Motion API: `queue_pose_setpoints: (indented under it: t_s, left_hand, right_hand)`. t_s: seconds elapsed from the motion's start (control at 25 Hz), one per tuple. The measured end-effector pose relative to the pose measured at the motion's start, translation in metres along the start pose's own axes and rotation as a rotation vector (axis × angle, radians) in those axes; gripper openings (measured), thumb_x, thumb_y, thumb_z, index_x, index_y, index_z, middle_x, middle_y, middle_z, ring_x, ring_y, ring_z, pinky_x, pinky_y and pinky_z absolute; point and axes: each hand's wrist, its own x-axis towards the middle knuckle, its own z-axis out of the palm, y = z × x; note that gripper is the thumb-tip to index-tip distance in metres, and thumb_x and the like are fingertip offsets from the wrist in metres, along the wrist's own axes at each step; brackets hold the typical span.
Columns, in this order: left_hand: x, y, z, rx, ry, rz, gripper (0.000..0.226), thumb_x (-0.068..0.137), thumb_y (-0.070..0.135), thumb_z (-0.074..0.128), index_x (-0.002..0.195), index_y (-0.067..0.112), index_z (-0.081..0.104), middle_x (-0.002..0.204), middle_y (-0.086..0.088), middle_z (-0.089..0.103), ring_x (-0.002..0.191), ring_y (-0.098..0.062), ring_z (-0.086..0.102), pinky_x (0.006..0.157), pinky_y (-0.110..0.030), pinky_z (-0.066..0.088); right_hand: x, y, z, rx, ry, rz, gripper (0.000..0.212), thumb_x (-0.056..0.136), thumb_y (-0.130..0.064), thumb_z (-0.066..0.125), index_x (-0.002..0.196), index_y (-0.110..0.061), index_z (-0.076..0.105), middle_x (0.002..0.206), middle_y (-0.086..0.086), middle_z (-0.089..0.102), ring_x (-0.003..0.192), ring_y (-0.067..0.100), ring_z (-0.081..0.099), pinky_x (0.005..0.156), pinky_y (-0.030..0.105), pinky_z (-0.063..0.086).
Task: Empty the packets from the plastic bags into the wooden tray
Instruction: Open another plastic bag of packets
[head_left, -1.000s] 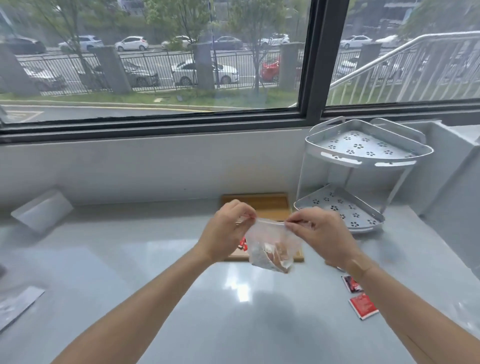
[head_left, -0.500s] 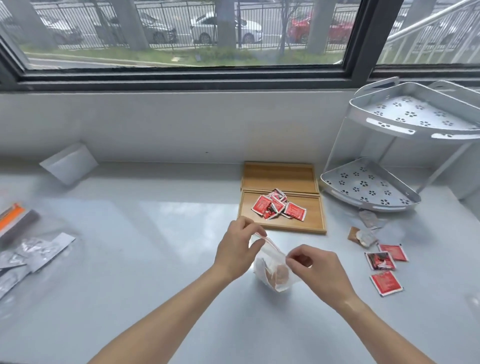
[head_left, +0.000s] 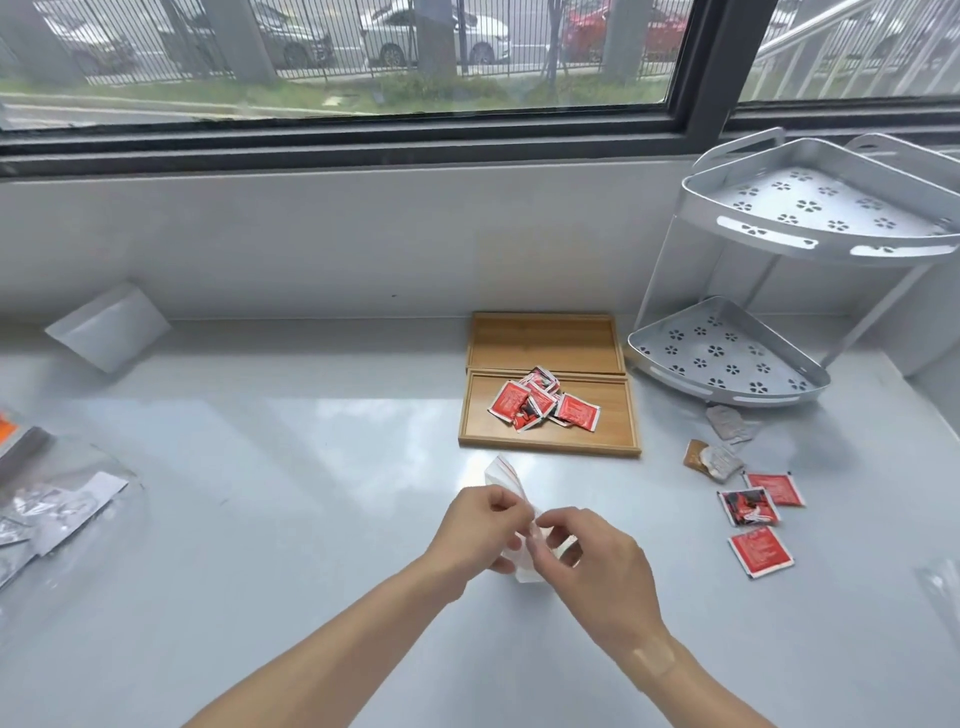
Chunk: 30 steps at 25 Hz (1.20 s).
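Pinching a small plastic bag (head_left: 511, 499) between both hands, left hand (head_left: 480, 530), right hand (head_left: 592, 566); wooden tray (head_left: 550, 441) beyond

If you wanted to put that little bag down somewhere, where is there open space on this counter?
Widest bare patch: the counter between the clear bag of silver packets and the wooden tray. The tray's rear compartment is empty too. Crowded: right of the tray, where loose red packets lie below the corner rack.

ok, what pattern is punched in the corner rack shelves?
Small flower-shaped cutouts across both silver metal corner rack shelves, clearest in the head view.
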Motion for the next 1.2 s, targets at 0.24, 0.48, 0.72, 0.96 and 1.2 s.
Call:
queue_pose_setpoints:
  t_s: [0.24, 0.48, 0.72, 0.96, 1.2]
  left_hand:
    - [-0.002, -0.005, -0.009, 0.102, 0.004, 0.032, 0.012, 0.086, 0.021, 0.066, 0.077, 0.013, 0.067, 0.068, 0.003, 0.069, 0.061, -0.008, 0.061, 0.053, -0.024, 0.048]
    - [-0.004, -0.007, -0.008, 0.152, -0.047, 0.094, 0.020, 0.085, 0.028, 0.068, 0.069, 0.016, 0.063, 0.058, 0.008, 0.064, 0.057, -0.008, 0.058, 0.054, -0.024, 0.045]
    - [0.000, -0.005, -0.019, 0.146, -0.142, 0.123, 0.014, 0.085, 0.020, 0.071, 0.075, 0.015, 0.064, 0.062, 0.005, 0.065, 0.059, -0.008, 0.058, 0.052, -0.019, 0.043]
    - [0.002, -0.009, -0.025, 0.091, -0.202, 0.110, 0.015, 0.088, 0.024, 0.069, 0.077, 0.015, 0.062, 0.066, 0.004, 0.064, 0.063, -0.010, 0.058, 0.053, -0.021, 0.043]
    - [0.009, -0.003, -0.026, 0.300, -0.155, 0.206, 0.019, 0.082, 0.025, 0.063, 0.064, 0.027, 0.057, 0.064, 0.010, 0.056, 0.062, -0.011, 0.049, 0.063, -0.027, 0.041]
  right_hand:
    - [0.015, -0.008, -0.017, 0.545, -0.264, 0.365, 0.014, 0.091, -0.029, 0.062, 0.085, -0.026, 0.074, 0.078, 0.000, 0.074, 0.068, 0.018, 0.071, 0.055, 0.033, 0.056]
    - [0.030, -0.019, -0.024, 0.606, -0.432, 0.490, 0.024, 0.089, -0.032, 0.064, 0.085, -0.010, 0.071, 0.081, 0.011, 0.076, 0.068, 0.026, 0.075, 0.059, 0.033, 0.053]
    - [0.042, -0.021, -0.029, 0.582, -0.514, 0.470, 0.022, 0.089, -0.026, 0.065, 0.084, -0.005, 0.069, 0.082, 0.014, 0.077, 0.070, 0.024, 0.075, 0.057, 0.030, 0.052]
    - [0.046, -0.017, -0.029, 0.368, -0.506, 0.339, 0.014, 0.086, -0.021, 0.063, 0.081, -0.011, 0.071, 0.072, 0.005, 0.074, 0.065, 0.016, 0.071, 0.051, 0.026, 0.051]
    - [0.051, -0.019, -0.024, 0.076, -0.424, 0.139, 0.016, 0.076, -0.031, 0.059, 0.067, -0.020, 0.065, 0.062, -0.001, 0.068, 0.060, 0.019, 0.064, 0.060, 0.036, 0.053]
